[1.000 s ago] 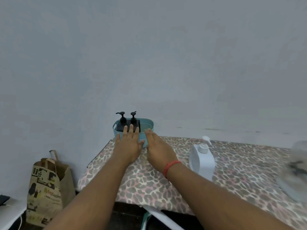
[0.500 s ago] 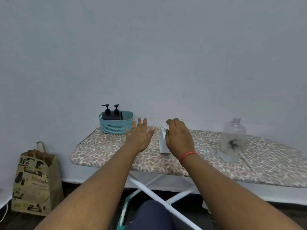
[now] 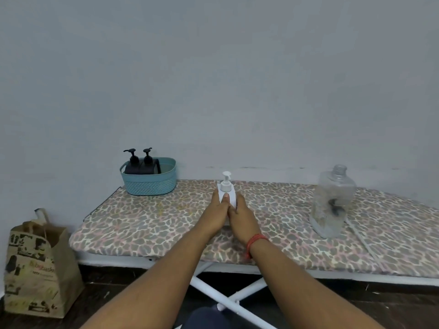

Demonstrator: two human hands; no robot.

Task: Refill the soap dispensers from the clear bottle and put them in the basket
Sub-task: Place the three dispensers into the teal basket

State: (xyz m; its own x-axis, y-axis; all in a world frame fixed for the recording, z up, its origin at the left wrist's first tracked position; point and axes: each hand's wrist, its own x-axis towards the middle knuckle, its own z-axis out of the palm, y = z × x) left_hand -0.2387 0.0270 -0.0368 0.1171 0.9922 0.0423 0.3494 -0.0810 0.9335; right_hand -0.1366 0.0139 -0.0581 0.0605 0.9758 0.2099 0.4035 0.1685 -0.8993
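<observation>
home | ironing board (image 3: 166,224) | paper bag (image 3: 35,264) | bare wall (image 3: 213,79)

The white dispenser (image 3: 227,189) stands upright on the board between my palms, its pump cap on and the nozzle pointing right. The basket (image 3: 149,182) is teal and woven-looking, at the board's far left end, and both black dispensers (image 3: 141,163) stand inside it at its left side, pumps up. The clear bottle (image 3: 332,202) stands uncapped well to the right.
</observation>
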